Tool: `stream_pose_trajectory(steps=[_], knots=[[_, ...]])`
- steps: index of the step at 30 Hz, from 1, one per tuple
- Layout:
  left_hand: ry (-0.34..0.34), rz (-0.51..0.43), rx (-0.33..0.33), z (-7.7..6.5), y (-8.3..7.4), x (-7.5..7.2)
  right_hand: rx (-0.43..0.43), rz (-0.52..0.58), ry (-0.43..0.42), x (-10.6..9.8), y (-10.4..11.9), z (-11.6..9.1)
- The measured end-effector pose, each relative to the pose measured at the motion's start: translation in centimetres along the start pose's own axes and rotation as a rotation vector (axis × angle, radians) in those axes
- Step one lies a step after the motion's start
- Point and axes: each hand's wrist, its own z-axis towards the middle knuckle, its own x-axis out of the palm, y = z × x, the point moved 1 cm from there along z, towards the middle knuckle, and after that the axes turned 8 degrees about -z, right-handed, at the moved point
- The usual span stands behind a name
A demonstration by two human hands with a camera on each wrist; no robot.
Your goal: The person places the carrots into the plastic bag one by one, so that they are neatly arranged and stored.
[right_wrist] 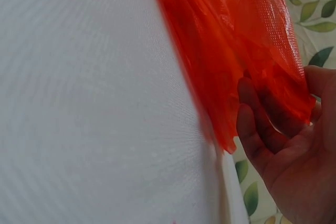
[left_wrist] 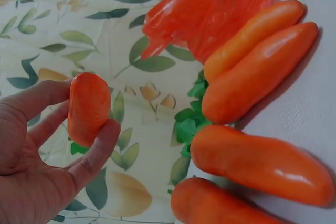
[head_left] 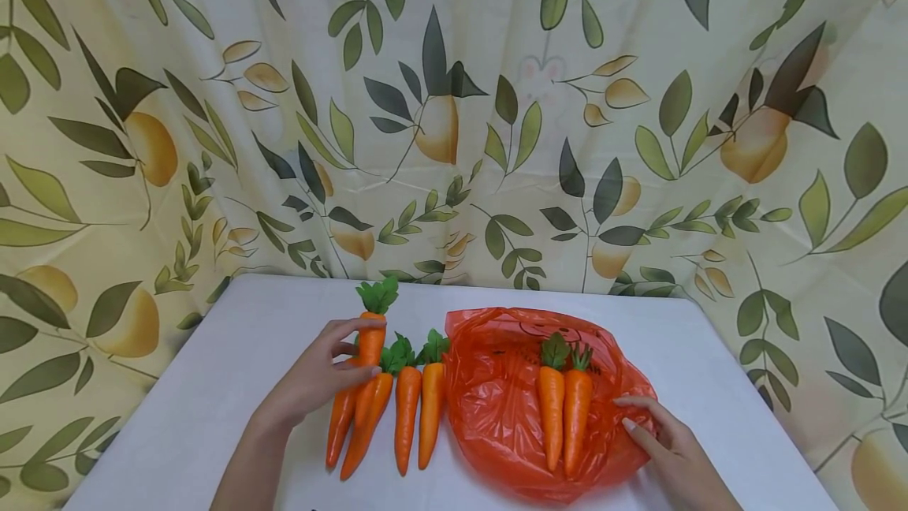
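Note:
My left hand [head_left: 319,373] pinches an orange carrot [head_left: 371,341] with green leaves between thumb and fingers, raised above the other carrots. In the left wrist view that carrot [left_wrist: 89,109] points its tip at the camera. Below and right of it, several carrots lie side by side on the table, among them one carrot [head_left: 407,416] with its leaves away from me. Two more, including this carrot [head_left: 551,416], lie on the red plastic of an open bag [head_left: 489,416]. My right hand [head_left: 667,440] holds the bag's right edge, fingers partly behind the film [right_wrist: 273,87].
A white-covered table [head_left: 284,306] carries everything. Behind it hangs a curtain [head_left: 454,219] printed with leaves and fruit. The bag's left rim stands close beside the rightmost loose carrot [head_left: 431,416].

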Motion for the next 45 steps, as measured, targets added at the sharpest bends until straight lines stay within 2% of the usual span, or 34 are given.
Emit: stream_pose_trajectory(steps=[7, 17, 24, 32, 36, 45], knots=[[0.017, -0.011, -0.002, 0.5, -0.5, 1.2, -0.017, -0.013, -0.008, 0.0, 0.2, -0.1], [0.050, -0.026, 0.010, 0.8, -1.1, 2.8, 0.030, -0.020, 0.001, 0.0, 0.3, -0.2], [0.070, -0.025, 0.021, 1.1, -1.7, 3.8, 0.023, -0.037, -0.002, -0.1, 0.5, -0.2], [0.153, -0.073, 0.063, 1.5, -1.9, 5.2, 0.034, -0.015, -0.003, 0.0, 0.5, -0.3], [0.172, -0.081, 0.075, 1.7, -2.2, 6.0, 0.036, -0.009, 0.002, 0.0, 0.3, -0.2], [0.209, -0.058, 0.098, 2.2, -2.4, 7.8, -0.026, -0.035, -0.022, 0.0, 0.3, -0.3]])
